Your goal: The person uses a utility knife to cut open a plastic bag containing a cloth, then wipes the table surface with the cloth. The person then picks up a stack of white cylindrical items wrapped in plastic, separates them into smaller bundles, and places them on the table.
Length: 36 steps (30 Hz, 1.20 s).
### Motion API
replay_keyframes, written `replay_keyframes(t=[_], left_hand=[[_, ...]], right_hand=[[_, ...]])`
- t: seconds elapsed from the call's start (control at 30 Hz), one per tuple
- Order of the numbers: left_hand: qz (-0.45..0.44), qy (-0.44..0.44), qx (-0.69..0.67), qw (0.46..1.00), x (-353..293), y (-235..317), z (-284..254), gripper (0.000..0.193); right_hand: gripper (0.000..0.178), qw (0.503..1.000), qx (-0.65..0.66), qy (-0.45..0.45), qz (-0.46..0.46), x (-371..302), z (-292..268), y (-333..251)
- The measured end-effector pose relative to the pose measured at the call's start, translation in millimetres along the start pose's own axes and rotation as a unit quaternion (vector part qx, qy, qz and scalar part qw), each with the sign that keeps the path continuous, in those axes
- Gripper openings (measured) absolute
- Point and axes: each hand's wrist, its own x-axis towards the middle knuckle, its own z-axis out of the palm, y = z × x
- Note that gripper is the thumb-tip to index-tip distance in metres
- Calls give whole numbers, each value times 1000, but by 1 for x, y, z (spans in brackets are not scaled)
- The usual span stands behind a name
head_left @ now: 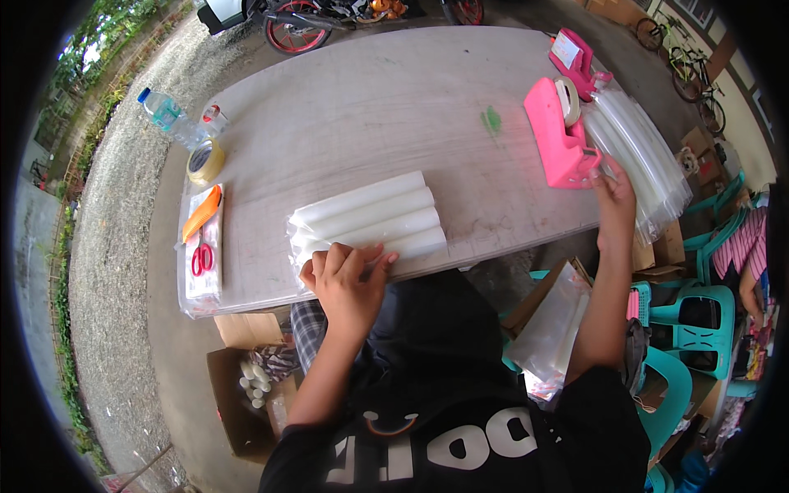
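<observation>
A clear plastic bag of white rolls [370, 208], laid side by side, lies near the table's front edge. My left hand [346, 286] is on its lower left end, fingers bent and closed on the plastic. To the right stands a pink tape dispenser [546, 131] with a tape roll [567, 100] seated in it. At the dispenser's front cutting end, my right hand [615, 197] pinches with thumb and fingers, apparently on the end of the clear tape. The strip itself is too fine to make out.
More bagged rolls [637, 152] and a second pink dispenser [573, 62] sit at the right edge. At left are a water bottle [168, 115], yellowish tape roll [205, 161], orange cutter [202, 212] and red-handled scissors [201, 260]. Boxes and green chairs [694, 320] stand below.
</observation>
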Motion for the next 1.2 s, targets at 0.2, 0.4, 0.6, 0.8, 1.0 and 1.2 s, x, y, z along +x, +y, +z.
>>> replay_keyframes(t=[0.2, 0.4, 0.6, 0.8, 1.0, 1.2], left_hand=[[-7, 0, -15, 1000, 0, 0, 0, 21], [-3, 8, -20, 1000, 0, -1, 1, 21], [1, -7, -24, 1000, 1, 3, -4, 20], [-2, 0, -23, 1000, 2, 2, -5, 18], [4, 6, -30, 1000, 3, 1, -1, 16], [6, 8, -30, 999, 2, 2, -3, 16]], right_hand=[[32, 982, -174, 52, -48, 13, 0, 31], [20, 856, -497, 99, -102, 25, -30, 27], [13, 960, -192, -74, -188, -54, 30, -37], [8, 852, -207, -327, -352, -113, 127, -61], [5, 862, -207, -328, -327, -119, 145, -50], [5, 879, -192, -287, -328, -125, 149, -44]])
